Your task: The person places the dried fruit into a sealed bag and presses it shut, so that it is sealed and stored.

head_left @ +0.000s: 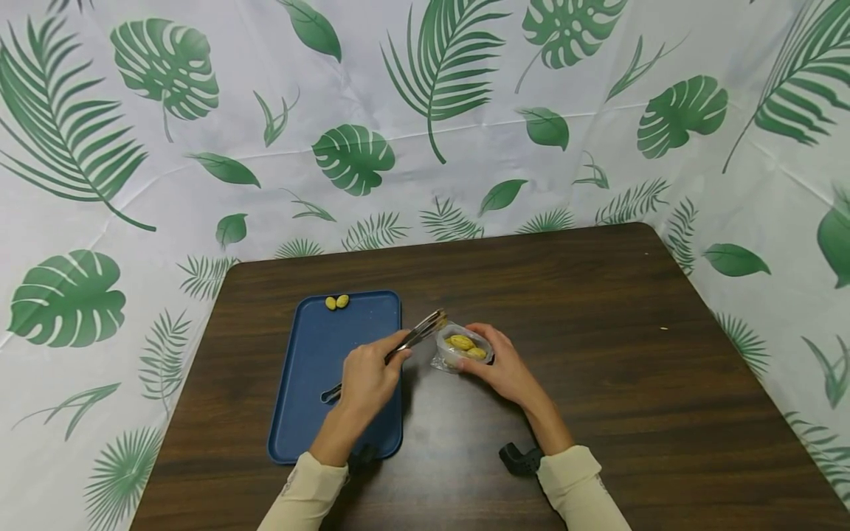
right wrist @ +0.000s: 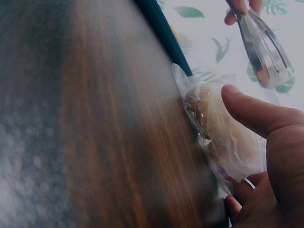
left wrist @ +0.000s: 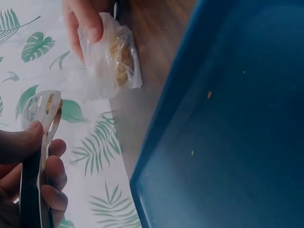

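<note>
Over the blue tray [head_left: 308, 420], the left hand [head_left: 368, 372] grips metal tongs [head_left: 418, 332]. Beside the tray, the right hand [head_left: 499, 363] holds a see-through plastic bag [head_left: 451, 358] of yellow pieces [head_left: 461, 342] near the tongs' tips.

A creased white cloth [head_left: 465, 177] printed with green leaves runs from eight o'clock through twelve to four in the head view, a large palm frond [head_left: 443, 70] at twelve. The dark wood-grain table [head_left: 564, 287] reaches six; a pale speck [head_left: 664, 328] lies on it between three and four.
</note>
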`<state>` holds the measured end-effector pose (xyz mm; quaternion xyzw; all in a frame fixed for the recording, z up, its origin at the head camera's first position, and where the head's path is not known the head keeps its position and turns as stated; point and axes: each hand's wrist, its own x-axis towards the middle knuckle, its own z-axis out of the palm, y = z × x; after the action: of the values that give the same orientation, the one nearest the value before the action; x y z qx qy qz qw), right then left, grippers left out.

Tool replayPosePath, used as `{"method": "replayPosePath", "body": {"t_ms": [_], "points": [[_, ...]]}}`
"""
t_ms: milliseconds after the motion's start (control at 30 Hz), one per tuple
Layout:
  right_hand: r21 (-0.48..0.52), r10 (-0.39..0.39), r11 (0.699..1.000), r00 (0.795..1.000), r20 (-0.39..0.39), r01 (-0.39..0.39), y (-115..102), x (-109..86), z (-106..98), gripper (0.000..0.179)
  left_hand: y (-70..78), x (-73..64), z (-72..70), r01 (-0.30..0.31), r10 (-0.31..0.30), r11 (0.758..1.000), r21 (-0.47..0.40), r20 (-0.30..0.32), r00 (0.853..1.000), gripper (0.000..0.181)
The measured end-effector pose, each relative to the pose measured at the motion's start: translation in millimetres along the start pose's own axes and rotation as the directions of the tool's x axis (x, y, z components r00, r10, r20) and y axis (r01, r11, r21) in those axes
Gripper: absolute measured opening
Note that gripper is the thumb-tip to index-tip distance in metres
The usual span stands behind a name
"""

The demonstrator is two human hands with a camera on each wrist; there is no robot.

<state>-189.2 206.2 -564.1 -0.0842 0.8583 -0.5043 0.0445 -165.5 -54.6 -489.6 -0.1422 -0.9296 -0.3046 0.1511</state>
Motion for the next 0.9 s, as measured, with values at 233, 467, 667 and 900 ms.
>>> {"method": "replayPosePath", "body": {"t_ms": [233,467,667,900], "points": [[-0.003,0.000,1.000,1.000,-0.001,0.000,0.6,-0.2,0.0,0.067,3.2,2.5,7.4,-0.039,0.039,0.999,-0.008,0.017,0.999,0.030],[0.003,-0.003,1.000,1.000,0.001,0.003,2.3,0.2,0.3,0.067,4.5,4.5,11.1,-0.062,0.062,0.998,0.009,0.004,0.998,0.033],[0.014,0.001,1.000,1.000,0.008,-0.001,0.9,0.6,0.4,0.067,2.8,5.2,6.8,-0.033,0.033,0.999,0.009,0.032,0.999,0.040],[0.040,-0.044,0.998,0.999,-0.001,0.044,1.7,0.7,0.1,0.068,-5.7,4.1,-0.8,0.008,-0.007,1.000,-0.013,0.010,1.000,0.042]]}}
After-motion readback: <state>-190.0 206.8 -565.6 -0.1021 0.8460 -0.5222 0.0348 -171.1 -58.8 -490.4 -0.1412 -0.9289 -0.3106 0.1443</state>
